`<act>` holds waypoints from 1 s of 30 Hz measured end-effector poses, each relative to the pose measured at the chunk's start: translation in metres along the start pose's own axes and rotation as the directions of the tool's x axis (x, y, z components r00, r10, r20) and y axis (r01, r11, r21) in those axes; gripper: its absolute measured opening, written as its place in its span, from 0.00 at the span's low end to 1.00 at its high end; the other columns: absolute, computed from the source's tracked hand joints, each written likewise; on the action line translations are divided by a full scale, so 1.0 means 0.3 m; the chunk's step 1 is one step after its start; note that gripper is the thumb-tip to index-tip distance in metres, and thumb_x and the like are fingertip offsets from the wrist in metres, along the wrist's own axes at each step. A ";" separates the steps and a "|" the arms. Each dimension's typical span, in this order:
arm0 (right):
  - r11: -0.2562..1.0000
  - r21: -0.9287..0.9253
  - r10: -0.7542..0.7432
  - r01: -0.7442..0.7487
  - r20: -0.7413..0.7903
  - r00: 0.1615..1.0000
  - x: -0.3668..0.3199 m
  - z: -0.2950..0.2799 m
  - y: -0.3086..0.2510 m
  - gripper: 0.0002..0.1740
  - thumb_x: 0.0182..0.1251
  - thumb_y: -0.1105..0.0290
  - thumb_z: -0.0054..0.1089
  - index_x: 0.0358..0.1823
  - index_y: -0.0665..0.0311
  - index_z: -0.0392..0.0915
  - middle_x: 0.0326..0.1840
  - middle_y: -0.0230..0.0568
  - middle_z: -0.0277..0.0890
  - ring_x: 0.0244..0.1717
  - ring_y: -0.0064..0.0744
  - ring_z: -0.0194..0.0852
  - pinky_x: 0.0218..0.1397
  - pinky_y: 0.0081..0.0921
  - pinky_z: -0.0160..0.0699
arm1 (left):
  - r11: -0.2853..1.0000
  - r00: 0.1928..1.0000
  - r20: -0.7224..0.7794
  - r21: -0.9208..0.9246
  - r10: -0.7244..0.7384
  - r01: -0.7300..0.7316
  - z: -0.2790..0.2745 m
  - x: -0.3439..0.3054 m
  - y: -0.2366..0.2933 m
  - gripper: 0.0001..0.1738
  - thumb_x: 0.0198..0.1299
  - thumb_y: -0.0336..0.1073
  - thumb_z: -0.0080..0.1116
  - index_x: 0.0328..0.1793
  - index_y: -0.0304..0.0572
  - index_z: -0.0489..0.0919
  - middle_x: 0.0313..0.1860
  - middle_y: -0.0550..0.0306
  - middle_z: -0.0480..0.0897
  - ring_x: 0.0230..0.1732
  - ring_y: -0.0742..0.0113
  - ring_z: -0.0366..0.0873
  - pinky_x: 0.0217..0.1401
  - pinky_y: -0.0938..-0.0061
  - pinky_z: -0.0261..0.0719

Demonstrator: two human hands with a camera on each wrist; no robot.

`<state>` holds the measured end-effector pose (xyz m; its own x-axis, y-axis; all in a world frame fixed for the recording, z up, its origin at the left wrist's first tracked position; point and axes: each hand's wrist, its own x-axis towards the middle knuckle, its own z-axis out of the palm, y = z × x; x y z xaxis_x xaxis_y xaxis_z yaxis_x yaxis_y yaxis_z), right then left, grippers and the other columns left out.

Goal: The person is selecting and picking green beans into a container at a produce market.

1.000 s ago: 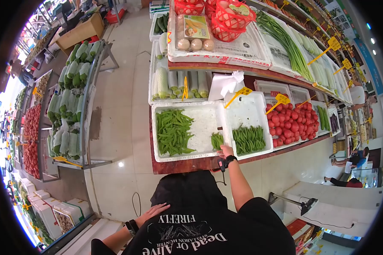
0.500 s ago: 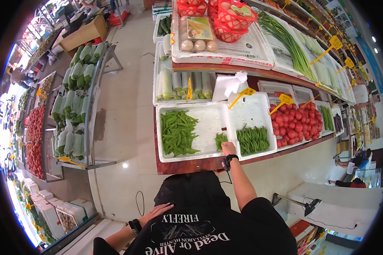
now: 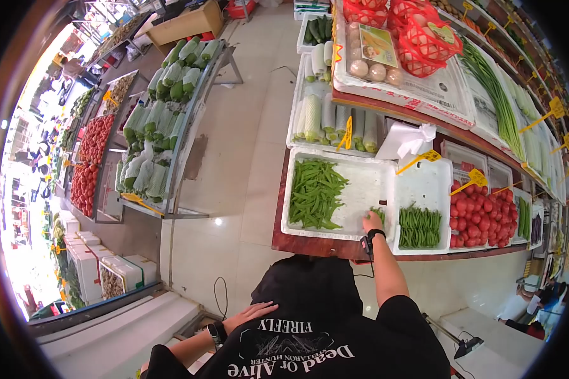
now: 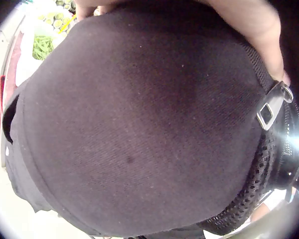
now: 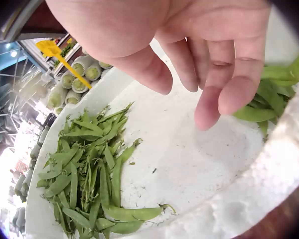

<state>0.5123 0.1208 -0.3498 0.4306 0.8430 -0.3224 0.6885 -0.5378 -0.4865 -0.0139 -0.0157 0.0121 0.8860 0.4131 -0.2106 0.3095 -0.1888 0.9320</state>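
My right hand [image 3: 373, 222] hangs over the near right part of a white foam box [image 3: 363, 186], its fingers loosely bent and nothing between them in the right wrist view. Right beside those fingers lies a small bunch of snow peas [image 5: 271, 97], partly hidden by the hand in the head view. A larger heap of snow peas [image 3: 316, 194] fills the box's left side, with bare foam between the two. My left hand [image 3: 253, 314] rests on a black cloth bag [image 4: 139, 124] at my front; a metal zip pull shows on the bag.
Another foam box with green beans [image 3: 420, 227] adjoins on the right, then tomatoes [image 3: 480, 215]. Netted gourds [image 3: 341, 123] lie behind. A yellow price tag [image 3: 423, 158] leans over the boxes. Above stands a shelf with eggs [image 3: 376, 71]. Across the aisle is a gourd rack [image 3: 155, 120].
The head view has swung left, so the stall sits farther right. My right hand stays by the small bunch of snow peas, and my left hand still rests on the bag.
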 end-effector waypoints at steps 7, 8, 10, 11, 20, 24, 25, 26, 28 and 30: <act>0.937 0.348 -0.117 -0.009 0.340 0.933 -0.049 0.029 -0.339 0.20 0.66 0.63 0.60 0.57 0.62 0.79 0.47 0.44 0.84 0.33 0.34 0.87 0.41 0.30 0.84 | 0.998 0.999 -0.007 -0.056 0.034 -0.034 -0.005 0.017 -0.002 0.38 0.65 0.55 0.52 0.78 0.55 0.56 0.82 0.50 0.51 0.82 0.44 0.45 0.80 0.50 0.49; 0.945 0.328 -0.108 -0.021 0.371 0.922 -0.070 0.023 -0.411 0.19 0.66 0.63 0.59 0.57 0.61 0.79 0.47 0.44 0.84 0.33 0.34 0.87 0.40 0.30 0.84 | 0.998 0.999 -0.006 -0.060 0.034 -0.035 -0.007 0.018 -0.003 0.38 0.65 0.55 0.52 0.78 0.56 0.56 0.82 0.50 0.51 0.82 0.44 0.45 0.80 0.50 0.49; 0.948 0.309 -0.074 -0.070 0.431 0.899 -0.085 0.048 -0.498 0.19 0.67 0.65 0.58 0.57 0.60 0.80 0.43 0.43 0.85 0.32 0.33 0.86 0.36 0.31 0.84 | 0.998 0.998 -0.021 -0.002 0.055 -0.055 -0.007 0.020 -0.001 0.39 0.64 0.51 0.53 0.78 0.49 0.56 0.82 0.51 0.51 0.82 0.46 0.47 0.80 0.52 0.51; 0.965 0.261 -0.082 -0.034 0.421 0.904 -0.085 0.062 -0.510 0.19 0.67 0.65 0.58 0.58 0.60 0.80 0.40 0.43 0.85 0.31 0.33 0.86 0.34 0.31 0.83 | 0.998 0.998 -0.025 0.029 0.063 -0.062 -0.009 0.017 0.002 0.39 0.63 0.49 0.53 0.78 0.46 0.57 0.82 0.51 0.51 0.82 0.47 0.47 0.80 0.53 0.52; 0.938 0.299 0.050 -0.177 0.389 0.920 -0.081 0.144 -0.558 0.17 0.63 0.67 0.58 0.53 0.57 0.84 0.35 0.47 0.86 0.34 0.40 0.85 0.40 0.36 0.82 | 0.992 0.992 -0.047 -0.040 -0.121 0.119 -0.016 -0.001 0.024 0.43 0.63 0.49 0.54 0.80 0.45 0.52 0.82 0.53 0.53 0.81 0.50 0.50 0.80 0.54 0.54; 0.904 0.384 0.043 -0.188 0.357 0.933 -0.070 0.142 -0.523 0.17 0.64 0.71 0.55 0.53 0.59 0.84 0.34 0.45 0.86 0.30 0.33 0.86 0.34 0.32 0.83 | 0.991 0.992 -0.022 -0.056 -0.124 0.122 -0.016 0.009 0.001 0.42 0.63 0.49 0.54 0.80 0.46 0.53 0.82 0.53 0.53 0.81 0.50 0.50 0.80 0.54 0.54; 0.888 0.419 0.034 -0.189 0.350 0.936 -0.071 0.139 -0.509 0.17 0.65 0.72 0.54 0.53 0.60 0.84 0.34 0.45 0.86 0.29 0.32 0.86 0.33 0.31 0.82 | 0.993 0.994 -0.018 -0.042 -0.109 0.108 -0.013 0.010 -0.012 0.42 0.63 0.49 0.53 0.80 0.45 0.53 0.82 0.53 0.53 0.81 0.50 0.49 0.80 0.54 0.53; 0.871 0.455 0.018 -0.186 0.348 0.937 -0.077 0.137 -0.513 0.17 0.65 0.73 0.53 0.53 0.60 0.84 0.33 0.45 0.86 0.29 0.31 0.86 0.32 0.30 0.82 | 0.995 0.995 -0.019 -0.027 -0.101 0.101 -0.006 0.005 -0.023 0.41 0.63 0.49 0.53 0.80 0.45 0.54 0.82 0.53 0.53 0.81 0.49 0.49 0.80 0.54 0.53; 0.851 0.488 0.016 -0.193 0.342 0.939 -0.087 0.117 -0.502 0.17 0.65 0.74 0.53 0.52 0.61 0.84 0.34 0.44 0.86 0.29 0.30 0.86 0.31 0.28 0.82 | 0.996 0.996 -0.012 -0.017 -0.088 0.087 -0.008 0.004 -0.031 0.40 0.64 0.49 0.52 0.80 0.45 0.54 0.82 0.52 0.52 0.81 0.48 0.49 0.81 0.54 0.52; 0.849 0.487 0.031 -0.204 0.339 0.940 -0.088 0.101 -0.484 0.17 0.65 0.75 0.53 0.52 0.62 0.84 0.36 0.44 0.86 0.29 0.29 0.86 0.31 0.27 0.83 | 0.996 0.997 -0.005 -0.023 -0.081 0.081 -0.015 0.009 -0.035 0.40 0.64 0.48 0.52 0.80 0.45 0.54 0.82 0.52 0.52 0.81 0.48 0.49 0.81 0.54 0.52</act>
<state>0.3835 0.1763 -0.2953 0.2284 0.7716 -0.5936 0.2125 -0.6346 -0.7431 -0.0163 -0.0087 0.0031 0.8560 0.4318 -0.2842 0.3723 -0.1337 0.9184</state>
